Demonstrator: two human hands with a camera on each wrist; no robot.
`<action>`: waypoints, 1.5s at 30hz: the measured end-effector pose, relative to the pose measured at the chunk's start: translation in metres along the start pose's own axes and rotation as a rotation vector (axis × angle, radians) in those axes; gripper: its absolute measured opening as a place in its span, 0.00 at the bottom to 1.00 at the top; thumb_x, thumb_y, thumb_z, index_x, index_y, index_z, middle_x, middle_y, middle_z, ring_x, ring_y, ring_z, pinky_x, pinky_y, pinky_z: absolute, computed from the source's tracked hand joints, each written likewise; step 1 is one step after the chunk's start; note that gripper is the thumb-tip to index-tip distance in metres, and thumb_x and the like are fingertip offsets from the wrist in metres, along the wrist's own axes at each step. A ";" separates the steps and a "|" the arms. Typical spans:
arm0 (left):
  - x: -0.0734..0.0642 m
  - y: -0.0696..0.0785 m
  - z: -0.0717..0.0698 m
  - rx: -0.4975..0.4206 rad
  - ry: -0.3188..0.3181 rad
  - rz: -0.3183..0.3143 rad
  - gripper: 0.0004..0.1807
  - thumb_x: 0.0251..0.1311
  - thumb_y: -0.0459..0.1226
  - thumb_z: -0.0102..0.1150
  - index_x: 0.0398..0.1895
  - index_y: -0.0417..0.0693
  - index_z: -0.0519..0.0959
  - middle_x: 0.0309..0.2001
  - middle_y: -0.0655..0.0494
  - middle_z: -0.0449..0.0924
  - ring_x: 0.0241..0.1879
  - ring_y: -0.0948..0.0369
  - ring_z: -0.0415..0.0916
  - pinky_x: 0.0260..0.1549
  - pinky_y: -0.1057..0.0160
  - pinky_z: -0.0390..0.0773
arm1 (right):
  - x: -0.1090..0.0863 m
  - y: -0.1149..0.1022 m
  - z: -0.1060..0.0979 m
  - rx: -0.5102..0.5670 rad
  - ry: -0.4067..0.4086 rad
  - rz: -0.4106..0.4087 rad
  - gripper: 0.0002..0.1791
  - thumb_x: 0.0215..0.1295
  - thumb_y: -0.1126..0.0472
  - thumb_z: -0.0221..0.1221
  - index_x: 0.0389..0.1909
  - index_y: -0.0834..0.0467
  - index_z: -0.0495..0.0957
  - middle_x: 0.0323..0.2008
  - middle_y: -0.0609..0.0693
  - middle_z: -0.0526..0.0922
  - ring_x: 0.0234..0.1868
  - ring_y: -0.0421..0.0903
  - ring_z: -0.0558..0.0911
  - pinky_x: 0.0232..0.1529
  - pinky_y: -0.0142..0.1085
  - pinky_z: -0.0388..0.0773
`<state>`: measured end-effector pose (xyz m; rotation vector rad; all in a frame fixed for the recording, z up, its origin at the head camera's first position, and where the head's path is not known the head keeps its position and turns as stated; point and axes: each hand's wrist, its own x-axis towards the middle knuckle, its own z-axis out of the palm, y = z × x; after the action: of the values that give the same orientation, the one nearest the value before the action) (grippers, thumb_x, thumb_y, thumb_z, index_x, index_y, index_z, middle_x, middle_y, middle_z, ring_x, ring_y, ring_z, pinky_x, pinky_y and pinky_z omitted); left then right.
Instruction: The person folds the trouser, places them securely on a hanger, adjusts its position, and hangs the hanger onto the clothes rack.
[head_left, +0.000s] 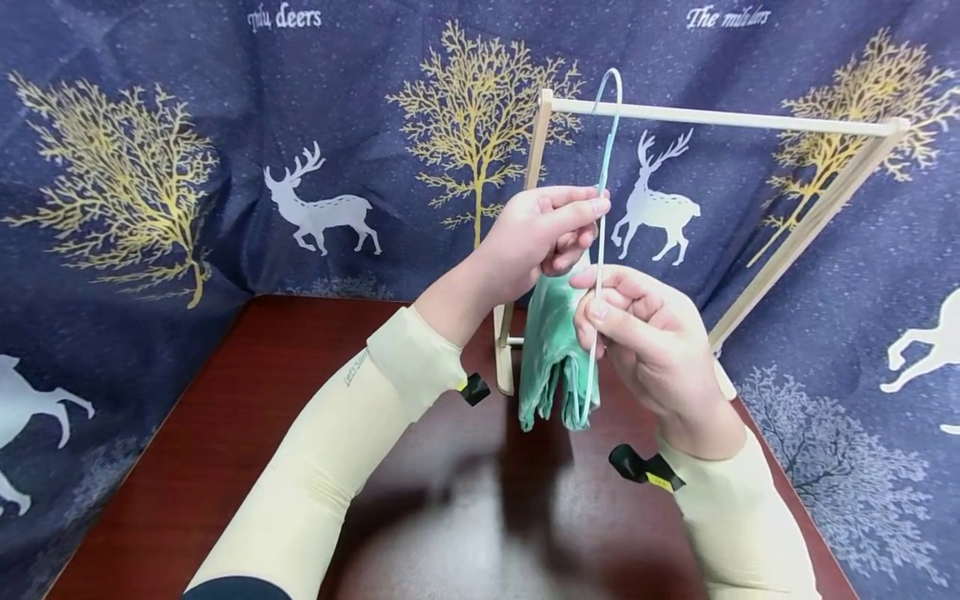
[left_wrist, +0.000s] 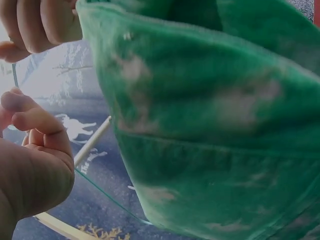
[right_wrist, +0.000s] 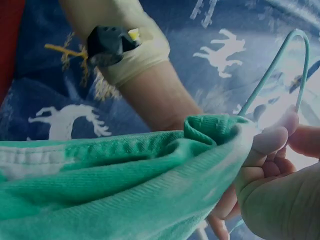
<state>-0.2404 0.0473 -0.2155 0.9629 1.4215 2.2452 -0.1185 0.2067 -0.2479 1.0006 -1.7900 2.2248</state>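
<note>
A thin light-blue wire hanger [head_left: 602, 217] stands upright in front of me, seen edge-on. Its hook loops up beside the rail of a wooden rack; whether it bears on the rail I cannot tell. My left hand [head_left: 540, 233] pinches the wire just below the hook between thumb and fingers. Lower down, my right hand [head_left: 645, 333] pinches the wire too. A green garment [head_left: 551, 358] with pale patches hangs folded over the hanger, partly behind my hands. In the right wrist view, its thick folds [right_wrist: 125, 180] hide part of the left hand.
The wooden rack [head_left: 720, 119] has a pale top rail and slanted legs, standing on a glossy red-brown table [head_left: 442, 550]. Behind it hangs a dark blue cloth [head_left: 360, 100] printed with deer and trees. Black wrist cameras [head_left: 474, 389] sit on both cream sleeves.
</note>
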 end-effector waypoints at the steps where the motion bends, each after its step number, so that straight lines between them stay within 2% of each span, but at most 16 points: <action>1: 0.002 0.001 -0.002 0.000 -0.015 0.013 0.03 0.83 0.31 0.58 0.47 0.40 0.80 0.22 0.56 0.69 0.16 0.63 0.56 0.16 0.67 0.55 | 0.004 0.001 -0.002 0.000 -0.002 0.004 0.20 0.77 0.81 0.45 0.61 0.71 0.78 0.27 0.52 0.82 0.29 0.45 0.78 0.32 0.30 0.76; 5: 0.011 0.003 -0.009 0.029 -0.076 0.064 0.09 0.83 0.31 0.54 0.39 0.41 0.77 0.19 0.56 0.63 0.15 0.62 0.54 0.16 0.65 0.51 | 0.020 0.007 -0.011 0.007 -0.018 -0.006 0.20 0.78 0.80 0.45 0.62 0.69 0.79 0.27 0.52 0.81 0.29 0.45 0.77 0.32 0.31 0.75; 10: 0.022 0.004 -0.016 0.041 -0.051 0.046 0.12 0.85 0.32 0.53 0.36 0.40 0.74 0.19 0.56 0.61 0.14 0.62 0.53 0.15 0.65 0.51 | 0.037 0.016 -0.020 0.020 -0.024 -0.012 0.20 0.78 0.81 0.45 0.61 0.68 0.80 0.27 0.53 0.81 0.28 0.45 0.76 0.32 0.31 0.74; 14: 0.029 0.004 -0.023 0.023 -0.019 0.002 0.11 0.86 0.32 0.51 0.39 0.38 0.73 0.19 0.56 0.63 0.14 0.63 0.54 0.14 0.66 0.52 | 0.048 0.024 -0.026 0.040 -0.007 0.005 0.19 0.78 0.81 0.46 0.59 0.70 0.80 0.26 0.53 0.81 0.28 0.45 0.76 0.31 0.31 0.73; 16: 0.031 0.002 -0.027 0.020 -0.002 -0.017 0.07 0.87 0.33 0.51 0.46 0.37 0.75 0.20 0.56 0.64 0.14 0.64 0.55 0.14 0.67 0.53 | 0.052 0.028 -0.029 0.036 0.006 0.019 0.18 0.78 0.80 0.46 0.58 0.70 0.80 0.26 0.53 0.81 0.27 0.45 0.76 0.31 0.31 0.74; 19: 0.034 -0.002 -0.032 0.008 0.032 -0.049 0.09 0.87 0.33 0.52 0.58 0.37 0.77 0.21 0.56 0.65 0.15 0.64 0.56 0.14 0.68 0.54 | 0.056 0.034 -0.032 0.030 0.021 0.034 0.17 0.79 0.79 0.46 0.57 0.70 0.81 0.26 0.52 0.82 0.27 0.44 0.76 0.31 0.30 0.74; 22: 0.036 -0.006 -0.035 -0.013 0.065 -0.074 0.11 0.87 0.33 0.52 0.62 0.37 0.76 0.23 0.56 0.66 0.15 0.65 0.56 0.14 0.69 0.54 | 0.059 0.040 -0.036 0.030 0.028 0.047 0.16 0.79 0.79 0.47 0.55 0.71 0.80 0.26 0.52 0.82 0.27 0.43 0.77 0.31 0.29 0.75; 24: 0.038 -0.009 -0.035 -0.028 0.076 -0.083 0.07 0.87 0.33 0.51 0.56 0.38 0.76 0.23 0.56 0.65 0.15 0.65 0.56 0.14 0.70 0.54 | 0.060 0.045 -0.038 0.036 0.030 0.052 0.15 0.79 0.80 0.47 0.54 0.71 0.80 0.26 0.52 0.82 0.27 0.42 0.77 0.31 0.29 0.75; 26: 0.039 -0.011 -0.036 -0.027 0.086 -0.087 0.07 0.87 0.33 0.51 0.56 0.37 0.76 0.23 0.55 0.65 0.14 0.65 0.55 0.14 0.70 0.54 | 0.061 0.048 -0.040 0.042 0.031 0.059 0.15 0.79 0.80 0.46 0.54 0.71 0.81 0.27 0.52 0.83 0.27 0.42 0.77 0.31 0.29 0.75; 31: 0.038 -0.015 -0.038 -0.015 0.113 -0.094 0.13 0.87 0.33 0.51 0.65 0.36 0.74 0.22 0.56 0.65 0.14 0.65 0.55 0.14 0.70 0.53 | 0.061 0.052 -0.042 0.037 0.028 0.083 0.15 0.80 0.79 0.47 0.54 0.69 0.81 0.27 0.52 0.82 0.28 0.42 0.77 0.32 0.29 0.75; 34: 0.037 -0.018 -0.040 -0.003 0.111 -0.095 0.13 0.87 0.32 0.51 0.65 0.35 0.74 0.22 0.56 0.65 0.14 0.65 0.55 0.14 0.70 0.54 | 0.059 0.055 -0.042 0.030 0.028 0.102 0.15 0.80 0.78 0.47 0.54 0.70 0.80 0.27 0.52 0.82 0.28 0.42 0.77 0.31 0.29 0.75; 38: 0.036 -0.022 -0.043 0.011 0.106 -0.097 0.10 0.86 0.32 0.51 0.59 0.34 0.75 0.23 0.56 0.65 0.14 0.65 0.56 0.14 0.69 0.54 | 0.057 0.060 -0.043 0.030 0.030 0.121 0.14 0.79 0.79 0.47 0.55 0.72 0.79 0.27 0.52 0.82 0.28 0.42 0.77 0.31 0.30 0.74; 45: 0.032 -0.027 -0.047 0.019 0.116 -0.111 0.15 0.87 0.32 0.51 0.67 0.34 0.74 0.23 0.56 0.65 0.14 0.65 0.56 0.14 0.70 0.54 | 0.056 0.069 -0.044 0.048 0.033 0.127 0.16 0.79 0.79 0.47 0.56 0.69 0.81 0.28 0.51 0.83 0.28 0.41 0.79 0.31 0.28 0.76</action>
<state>-0.2984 0.0463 -0.2403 0.7505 1.5090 2.2410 -0.2126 0.2089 -0.2781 0.8757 -1.8438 2.3540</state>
